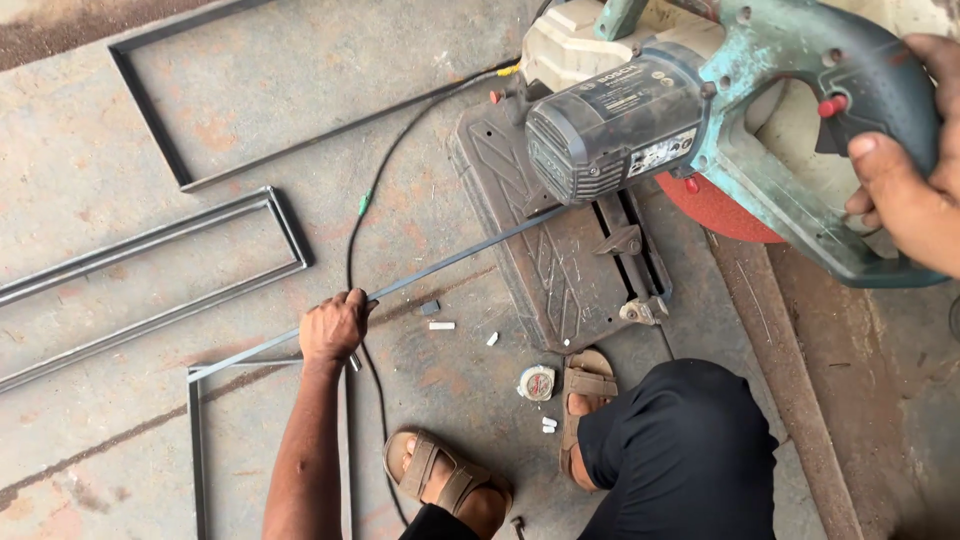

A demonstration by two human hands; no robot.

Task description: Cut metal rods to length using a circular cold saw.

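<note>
Left hand point(333, 326): closed around a long thin steel bar point(440, 264), pinning it low near the floor.
Right hand point(912, 190): wrapped on the chop saw point(700, 110) handle, disc raised.
Bar: runs across the saw base point(560, 270), under the motor.
Doing it well: bar likely wants holding flat against the fence, sandalled feet point(450, 480) kept back.

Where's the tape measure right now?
Head view, low centre: the tape measure lies on the floor beside the sandalled foot, just below the saw's base plate.
</note>
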